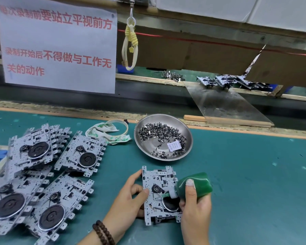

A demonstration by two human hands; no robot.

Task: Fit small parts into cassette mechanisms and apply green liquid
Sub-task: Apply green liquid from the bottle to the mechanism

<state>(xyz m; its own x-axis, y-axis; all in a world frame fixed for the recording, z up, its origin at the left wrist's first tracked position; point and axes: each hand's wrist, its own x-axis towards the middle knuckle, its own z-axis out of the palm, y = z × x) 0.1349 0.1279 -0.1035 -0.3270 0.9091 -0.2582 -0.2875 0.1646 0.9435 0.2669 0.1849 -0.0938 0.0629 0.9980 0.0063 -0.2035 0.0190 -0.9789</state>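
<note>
A metal cassette mechanism (158, 181) lies on the green mat near the front edge. My left hand (129, 197) grips its left side, thumb on top and fingers under the plate. My right hand (194, 207) holds a green squeeze bottle (200, 184) tipped to the left, its nozzle tip (164, 195) touching the mechanism just beside the small black pulley. A steel bowl (163, 137) behind the mechanism holds several small dark parts.
Several more cassette mechanisms (42, 174) lie stacked on the mat at the left. A stained cloth (106, 132) and a tape ring sit beside the bowl. Beyond the bench edge runs a conveyor with a clear ramp (224, 105) and more mechanisms at the back right.
</note>
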